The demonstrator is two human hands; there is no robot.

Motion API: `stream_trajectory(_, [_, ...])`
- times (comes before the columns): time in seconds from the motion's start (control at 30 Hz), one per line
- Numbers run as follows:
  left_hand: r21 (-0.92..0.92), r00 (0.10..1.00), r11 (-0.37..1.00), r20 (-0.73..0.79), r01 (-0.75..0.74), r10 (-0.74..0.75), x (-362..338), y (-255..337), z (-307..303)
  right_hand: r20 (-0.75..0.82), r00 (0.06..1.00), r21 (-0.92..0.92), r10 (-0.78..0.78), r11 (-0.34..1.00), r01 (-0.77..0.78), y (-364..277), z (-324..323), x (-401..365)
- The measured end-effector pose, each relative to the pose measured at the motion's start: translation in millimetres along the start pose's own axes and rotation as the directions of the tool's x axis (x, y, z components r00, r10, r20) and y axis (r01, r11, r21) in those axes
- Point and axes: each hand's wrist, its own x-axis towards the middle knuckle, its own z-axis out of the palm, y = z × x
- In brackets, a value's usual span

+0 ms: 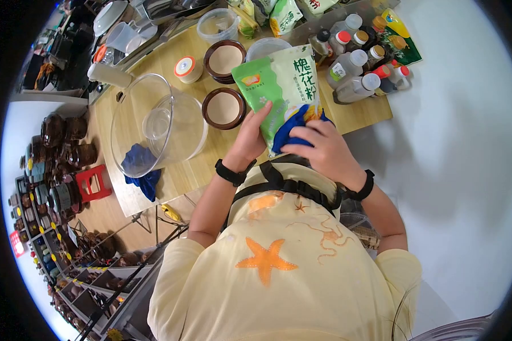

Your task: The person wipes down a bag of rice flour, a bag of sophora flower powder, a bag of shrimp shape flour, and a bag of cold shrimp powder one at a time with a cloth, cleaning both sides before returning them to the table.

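Note:
A green and white powder packet (276, 79) with Chinese lettering is held up over the table's front edge. My left hand (252, 133) is closed on its lower left side, thumb on the front. A dark blue cloth (290, 126) lies bunched against the packet's lower right part. My right hand (327, 149) presses the cloth onto the packet with bent fingers. The cloth and fingers hide the packet's bottom corner. Left of the packet stand brown-rimmed round bowls (224, 108).
A large clear glass bowl (196, 139) stands at the left, with another blue cloth (145, 184) beside it. Several bottles (350, 65) crowd the right side. A lidded jar (188, 69) and a clear plastic tub (218, 25) stand farther back. A red stool (93, 183) is on the floor.

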Motion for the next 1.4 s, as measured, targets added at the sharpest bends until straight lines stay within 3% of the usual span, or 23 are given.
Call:
stream_trajectory(0.1, [-0.033,0.999,0.998,-0.01,-0.046,0.045,1.0,0.4,-2.7,-0.2,0.967,-0.03,0.155,0.986,-0.164,16.6,-6.6,5.6])
stream_trajectory(0.2, [-0.07,0.997,0.997,-0.072,-0.016,0.011,-7.8,10.2,5.3,-0.278,0.82,0.175,0.5,0.866,-0.469,42.8,-13.7,3.8])
stream_trajectory(0.23, [-0.095,0.997,0.995,-0.081,-0.003,-0.005,-10.3,11.8,7.3,-0.197,0.757,0.43,0.623,0.749,-0.505,51.7,-13.8,-1.4])
stream_trajectory(0.3, [-0.08,0.998,0.997,-0.059,-0.004,0.0,-9.2,10.4,6.0,0.057,0.639,0.81,0.767,0.339,-0.479,64.4,-10.4,-9.5])
stream_trajectory(0.4, [0.019,0.995,1.0,-0.1,-0.007,0.009,-4.5,6.2,13.6,0.298,0.623,0.926,0.723,-0.063,-0.371,54.6,-2.7,-11.8])
stream_trajectory(0.57, [0.101,0.953,0.993,-0.289,-0.061,0.088,14.6,5.4,25.8,0.331,0.649,0.941,0.685,-0.289,-0.174,45.3,-13.1,-2.5])
stream_trajectory(0.63, [0.232,0.943,0.965,-0.277,-0.124,0.187,20.6,1.2,24.9,0.33,0.66,0.934,0.675,-0.333,-0.127,33.8,-20.6,3.3])
stream_trajectory(0.67, [0.295,0.936,0.944,-0.267,-0.148,0.231,22.2,-1.4,24.7,0.296,0.66,0.945,0.691,-0.111,-0.308,31.9,-21.9,3.2])
stream_trajectory(0.73, [0.425,0.927,0.879,-0.194,-0.217,0.322,22.9,-3.1,28.9,0.224,0.676,0.738,0.702,0.331,-0.588,29.0,-23.7,0.4])
stream_trajectory(0.77, [0.486,0.921,0.838,-0.15,-0.249,0.361,23.1,-3.6,31.2,0.12,0.695,0.794,0.709,0.352,-0.496,34.8,-12.5,-5.4])
stream_trajectory(0.9, [0.669,0.799,0.637,-0.108,-0.382,0.592,22.9,-7.6,41.9,0.053,0.575,0.891,0.817,0.221,-0.396,34.0,-10.7,-7.5])
stream_trajectory(1.0, [0.765,0.797,0.481,0.069,-0.429,0.601,13.1,-11.8,47.4,-0.093,0.529,0.84,0.843,0.352,-0.414,24.3,-18.3,1.1])
stream_trajectory(1.07, [0.722,0.812,0.449,0.27,-0.526,0.517,9.3,-18.8,56.3,-0.267,0.604,0.679,0.751,0.591,-0.435,22.5,-15.3,4.5])
stream_trajectory(1.1, [0.666,0.834,0.522,0.307,-0.533,0.459,10.5,-23.8,56.2,-0.34,0.643,0.576,0.686,0.693,-0.434,20.7,-13.2,6.7])
stream_trajectory(1.17, [0.277,0.926,0.889,0.207,-0.365,0.315,15.5,-30.2,48.2,-0.356,0.739,0.461,0.572,0.796,-0.393,-1.2,-20.4,19.1])
stream_trajectory(1.2, [0.038,0.956,0.972,0.19,-0.233,0.222,15.8,-28.2,52.5,-0.355,0.784,0.398,0.51,0.841,-0.367,-11.2,-23.1,23.5])
stream_trajectory(1.27, [0.001,0.992,0.992,0.014,-0.123,0.123,7.2,-15.2,57.3,-0.302,0.868,0.362,0.394,0.89,-0.278,-19.2,-22.2,25.1])
stream_trajectory(1.33, [-0.349,0.928,0.936,0.336,-0.034,0.159,14.2,-19.2,29.1,-0.251,0.916,0.294,0.312,0.926,-0.235,-28.5,-20.9,24.6])
stream_trajectory(1.37, [-0.354,0.95,0.931,0.252,-0.088,0.185,11.8,-27.1,22.5,-0.231,0.938,0.231,0.258,0.951,-0.205,-29.4,-16.5,22.5])
stream_trajectory(1.4, [-0.357,0.977,0.934,0.188,-0.028,0.102,6.9,-23.8,25.7,-0.208,0.957,0.168,0.203,0.971,-0.169,-30.6,-13.4,21.0])
